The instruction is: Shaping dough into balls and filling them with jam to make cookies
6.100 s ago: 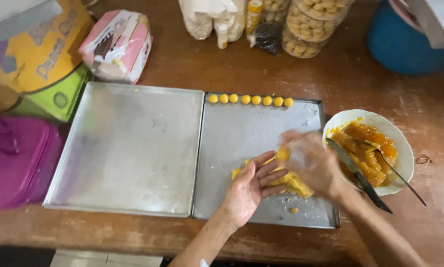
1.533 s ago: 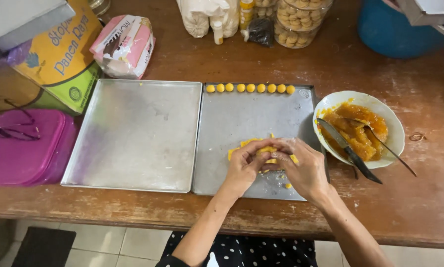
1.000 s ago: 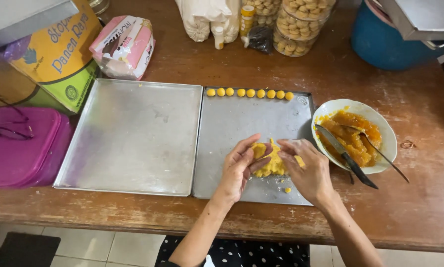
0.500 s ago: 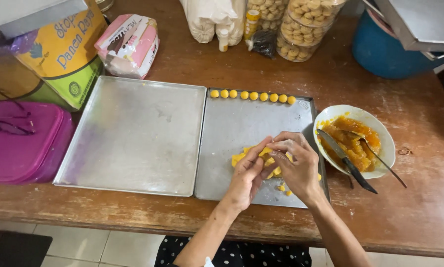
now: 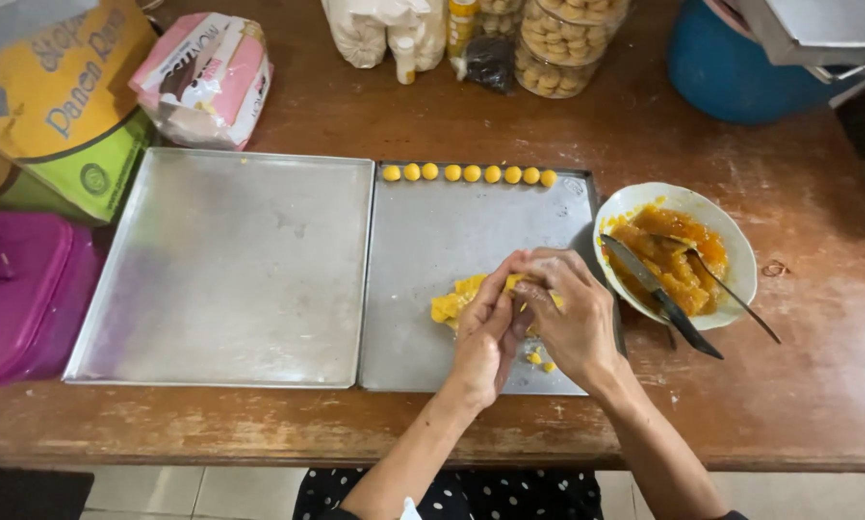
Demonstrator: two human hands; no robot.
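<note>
We see left hand point(image 5: 487, 332) and right hand point(image 5: 569, 313) pressed together, fingers curled shut around a yellow dough lump point(image 5: 454, 301) poking out left of fingertips, over the right tray point(image 5: 432, 241)

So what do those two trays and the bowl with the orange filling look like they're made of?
Left tray and right tray: likely aluminium or steel, dull grey with a brushed, smudged sheen. Bowl: probably glazed ceramic, maybe melamine, with a glossy white rim.
</note>
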